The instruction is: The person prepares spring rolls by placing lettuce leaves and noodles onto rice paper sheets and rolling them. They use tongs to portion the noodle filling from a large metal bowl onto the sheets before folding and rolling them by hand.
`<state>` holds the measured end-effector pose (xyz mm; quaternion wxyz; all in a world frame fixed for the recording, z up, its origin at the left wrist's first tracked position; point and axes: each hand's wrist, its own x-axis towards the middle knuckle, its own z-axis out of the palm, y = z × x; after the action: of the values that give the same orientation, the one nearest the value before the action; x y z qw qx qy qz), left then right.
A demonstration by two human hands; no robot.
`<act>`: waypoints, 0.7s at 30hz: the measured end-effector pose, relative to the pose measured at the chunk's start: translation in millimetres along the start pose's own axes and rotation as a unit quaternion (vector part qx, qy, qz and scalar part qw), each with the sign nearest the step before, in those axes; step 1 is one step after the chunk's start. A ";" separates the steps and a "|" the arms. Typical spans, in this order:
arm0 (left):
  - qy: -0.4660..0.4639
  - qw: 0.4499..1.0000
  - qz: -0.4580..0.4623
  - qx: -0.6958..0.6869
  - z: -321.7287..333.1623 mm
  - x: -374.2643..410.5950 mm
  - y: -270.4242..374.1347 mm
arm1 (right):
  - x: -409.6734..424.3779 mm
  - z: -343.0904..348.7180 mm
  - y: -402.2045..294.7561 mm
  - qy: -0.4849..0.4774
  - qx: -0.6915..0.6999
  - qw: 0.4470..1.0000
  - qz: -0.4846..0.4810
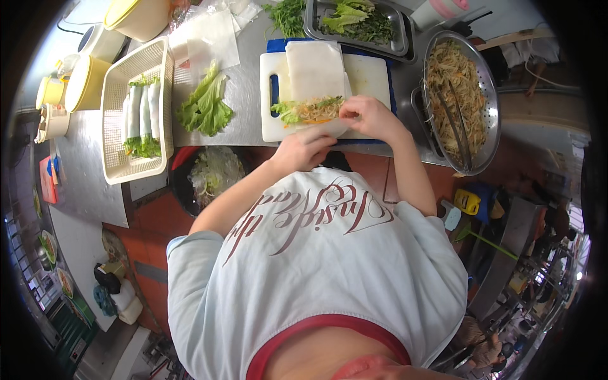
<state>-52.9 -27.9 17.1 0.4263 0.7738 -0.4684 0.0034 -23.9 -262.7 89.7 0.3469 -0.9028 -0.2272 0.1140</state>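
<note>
A stack of white rice-paper wrappers lies on a white cutting board in front of me. Across its near end runs a filling of shredded vegetables with a lettuce leaf sticking out at the left. My left hand grips the wrapper's near edge from below. At the filling's right end, my right hand pinches the same edge between thumb and fingers. The edge is lifted along the near side of the filling, which stays uncovered on top.
Left of the board lie lettuce leaves and a cream plastic basket holding several rolls. At the right, a perforated metal colander contains shredded vegetables and tongs. A metal tray of greens stands behind. Below the counter is a waste bin.
</note>
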 end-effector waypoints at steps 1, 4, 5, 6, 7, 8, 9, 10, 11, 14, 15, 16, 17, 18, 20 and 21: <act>0.109 0.991 -0.054 0.054 1.5 -8.4 3.0 | -2.6 1.3 -2.2 0.010 -0.001 1.000 -0.005; 0.338 0.926 -0.169 0.027 -7.1 -2.5 13.6 | -11.9 3.9 -8.3 0.016 -0.003 1.000 0.006; 0.350 0.921 -0.168 0.046 -17.3 9.9 19.5 | -12.8 4.4 -5.8 0.022 0.007 1.000 0.006; 0.322 0.932 -0.151 0.068 -23.7 15.1 17.6 | -13.6 5.3 -4.0 0.028 0.016 0.999 0.006; 0.293 0.943 -0.131 0.089 -29.6 20.6 15.4 | -13.7 6.2 -1.1 0.035 0.025 0.999 0.006; 0.222 0.964 -0.096 0.112 -37.0 21.7 3.8 | -12.2 8.3 2.2 0.069 0.031 0.997 0.008; 0.152 0.978 -0.059 0.133 -41.7 25.7 -4.6 | -9.7 10.0 5.2 0.102 0.035 0.994 0.010; 0.174 0.974 -0.108 0.095 -42.9 34.6 -6.7 | -8.0 12.6 7.2 0.136 0.039 0.990 0.012; 0.173 0.969 -0.160 0.071 -40.9 41.3 -14.8 | -8.9 17.8 6.6 0.217 -0.007 0.976 -0.025; 0.188 0.946 -0.264 0.021 -33.1 57.0 -48.2 | -4.4 33.1 -6.9 0.331 -0.114 0.929 -0.122; 0.158 0.950 -0.265 0.052 -31.3 59.9 -54.5 | -1.4 35.1 -14.1 0.293 -0.133 0.937 -0.137; 0.128 0.952 -0.266 0.083 -29.4 61.4 -59.9 | 0.9 35.3 -17.5 0.255 -0.152 0.943 -0.153; 0.099 0.952 -0.267 0.113 -27.3 61.0 -64.1 | 4.1 40.5 -5.8 0.227 -0.128 0.956 -0.139; 0.125 0.949 -0.257 0.131 -25.3 64.6 -63.8 | 6.8 50.5 16.9 0.202 -0.105 0.966 -0.119; 0.181 0.937 -0.245 0.170 -23.2 66.8 -61.6 | 9.5 54.6 31.9 0.167 -0.085 0.977 -0.104; 0.206 0.946 -0.185 0.166 -26.4 67.4 -57.7 | 9.7 54.2 33.6 0.162 -0.089 0.977 -0.103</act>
<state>37.3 -47.6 23.3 0.3724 0.8891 -0.2114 0.1615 -24.0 -248.8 26.7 0.3072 -0.9082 -0.2691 -0.0913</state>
